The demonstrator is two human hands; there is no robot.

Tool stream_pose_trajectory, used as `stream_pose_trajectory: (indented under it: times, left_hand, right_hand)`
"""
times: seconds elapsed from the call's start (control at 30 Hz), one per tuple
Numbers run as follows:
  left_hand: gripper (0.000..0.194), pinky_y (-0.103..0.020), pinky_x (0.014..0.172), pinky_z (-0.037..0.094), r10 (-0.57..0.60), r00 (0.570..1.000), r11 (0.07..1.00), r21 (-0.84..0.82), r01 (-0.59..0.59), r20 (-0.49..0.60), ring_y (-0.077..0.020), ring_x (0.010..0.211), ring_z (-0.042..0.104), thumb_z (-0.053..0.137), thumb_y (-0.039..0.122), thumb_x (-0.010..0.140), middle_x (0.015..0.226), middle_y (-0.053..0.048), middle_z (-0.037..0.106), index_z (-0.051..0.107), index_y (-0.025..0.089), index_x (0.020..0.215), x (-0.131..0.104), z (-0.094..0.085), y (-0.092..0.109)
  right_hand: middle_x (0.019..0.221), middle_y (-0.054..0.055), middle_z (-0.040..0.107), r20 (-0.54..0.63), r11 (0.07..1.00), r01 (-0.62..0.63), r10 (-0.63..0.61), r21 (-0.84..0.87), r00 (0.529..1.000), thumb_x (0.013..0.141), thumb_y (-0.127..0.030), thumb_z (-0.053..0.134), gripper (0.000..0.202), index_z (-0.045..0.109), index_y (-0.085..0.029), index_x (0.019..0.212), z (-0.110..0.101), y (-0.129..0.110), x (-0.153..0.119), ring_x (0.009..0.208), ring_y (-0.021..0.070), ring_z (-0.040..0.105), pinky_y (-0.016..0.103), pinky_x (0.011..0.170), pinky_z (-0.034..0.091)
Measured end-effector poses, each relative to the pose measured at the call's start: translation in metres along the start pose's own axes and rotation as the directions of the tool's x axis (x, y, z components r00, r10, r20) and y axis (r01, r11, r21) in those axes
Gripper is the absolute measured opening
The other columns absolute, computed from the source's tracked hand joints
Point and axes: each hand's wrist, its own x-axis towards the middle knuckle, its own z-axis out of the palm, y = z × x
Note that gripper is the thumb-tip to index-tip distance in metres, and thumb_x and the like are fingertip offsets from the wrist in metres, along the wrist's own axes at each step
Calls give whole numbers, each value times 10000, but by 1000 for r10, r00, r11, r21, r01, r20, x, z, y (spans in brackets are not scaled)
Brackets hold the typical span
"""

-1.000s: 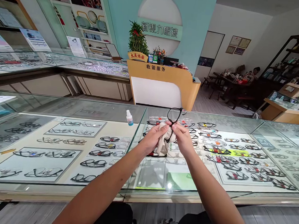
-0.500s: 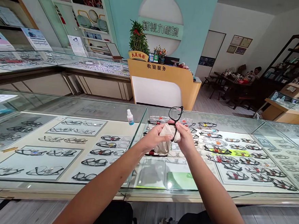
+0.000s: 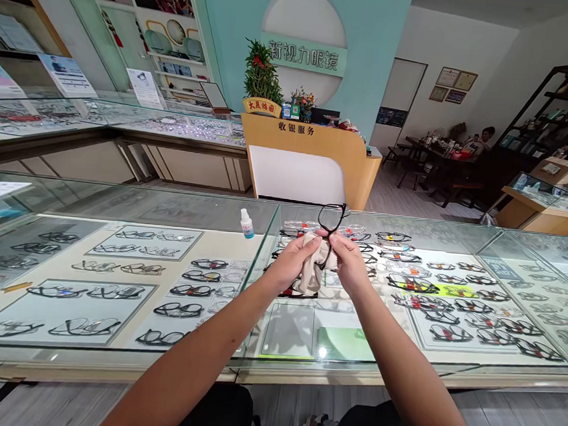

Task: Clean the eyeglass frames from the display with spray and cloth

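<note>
Glass-topped display cases fill the shop; rows of spectacles are laid out beneath the tabletop point(image 3: 118, 214). Black-framed glasses point(image 3: 331, 219) are held upright above the glass, one lens showing clear of the fingers. A beige cloth point(image 3: 312, 267) is gripped by the left hand point(image 3: 294, 260) and pressed against the frame's lower part. The frame is pinched by the right hand point(image 3: 348, 262). A small white dropper bottle point(image 3: 247, 224) stands on the tabletop, left of the hands.

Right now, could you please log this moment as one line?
left hand: holds cloth | right hand: holds black glasses | below: glass counter | nearby: dropper bottle
</note>
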Motion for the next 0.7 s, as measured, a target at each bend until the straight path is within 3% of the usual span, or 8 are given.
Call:
stream_pose_trajectory:
  times: [0.13, 0.27, 0.43, 0.57, 0.7]
  left_hand:
    - [557, -281, 725, 510, -69, 992, 998, 3, 70, 110, -192, 800, 696, 914, 564, 754, 927, -73, 767, 751, 157, 1098, -3, -5, 9]
    - [648, -284, 756, 499, -40, 983, 994, 110, 20, 181, -194, 856, 685, 935, 471, 752, 1051, -78, 770, 725, 168, 1285, -8, -3, 15]
    - [706, -261, 781, 497, 41, 997, 994, 95, -47, 63, -167, 860, 670, 969, 471, 706, 991, -29, 760, 681, 199, 1291, -7, 6, 6]
    - [604, -238, 746, 497, 76, 996, 997, 27, -75, -48, -138, 779, 654, 913, 592, 749, 855, 11, 716, 699, 201, 1157, -3, 8, -2]
    - [569, -231, 667, 487, 56, 997, 998, -17, -58, -60, -134, 707, 657, 875, 655, 762, 806, 12, 696, 723, 201, 1068, 0, 5, -2]
  right_hand:
    - [1126, 68, 803, -22, 992, -73, 76, 102, 997, 833, -594, 827, 395, 876, -260, 1038, -2, -6, 1, 1110, 302, 713, 418, 972, 564]
    - [1139, 65, 814, -26, 982, -94, 100, 162, 995, 851, -569, 817, 387, 872, -249, 1061, -3, -7, 1, 1040, 275, 733, 370, 896, 562]
    - [1049, 60, 787, -45, 994, -57, 62, 90, 997, 832, -611, 828, 399, 863, -245, 985, 1, 1, 0, 978, 249, 694, 346, 826, 544]
    - [1127, 65, 773, 17, 997, 70, -69, -35, 997, 897, -607, 776, 367, 844, -251, 840, 2, 6, -2, 1067, 254, 656, 390, 1002, 513]
    - [1165, 64, 769, 46, 994, 91, -88, -57, 995, 910, -595, 766, 338, 872, -278, 961, 0, 4, -2, 1125, 267, 645, 415, 1091, 472]
